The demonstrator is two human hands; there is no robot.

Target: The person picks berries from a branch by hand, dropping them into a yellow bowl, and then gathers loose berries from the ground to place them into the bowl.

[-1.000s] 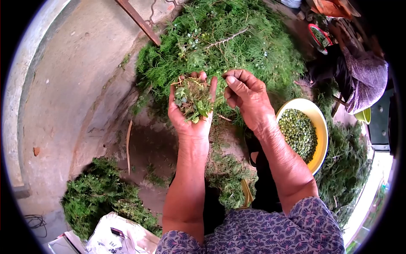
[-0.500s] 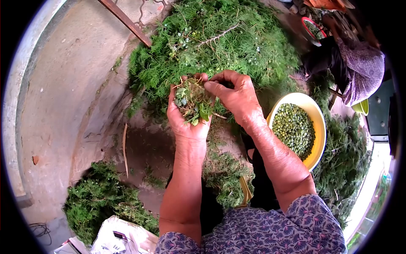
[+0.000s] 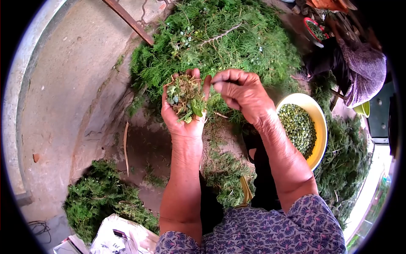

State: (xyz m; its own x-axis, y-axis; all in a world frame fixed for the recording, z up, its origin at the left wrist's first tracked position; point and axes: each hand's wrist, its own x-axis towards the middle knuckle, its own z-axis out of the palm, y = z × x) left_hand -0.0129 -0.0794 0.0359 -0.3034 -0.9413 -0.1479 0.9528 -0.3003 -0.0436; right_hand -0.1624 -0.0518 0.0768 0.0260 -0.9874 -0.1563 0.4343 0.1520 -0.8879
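Observation:
My left hand is palm up, its fingers curled around a clump of plant bits with dry stems, green leaves and a few pale berries. Just right of the clump, my right hand is closed in a pinch of thumb and forefinger; whatever is between the fingertips is too small to make out. Beyond both hands lies a large heap of green sprigs with a bare twig on it. A yellow basin holding many small green berries stands beside my right forearm.
Another person sits at the upper right near a red-rimmed bowl. More greenery lies at the lower left and right. A white bag is at the bottom left, and a brown bar at the top.
My right hand has drawn away from the clump to the right, still pinched. My left hand has shifted slightly left with the clump.

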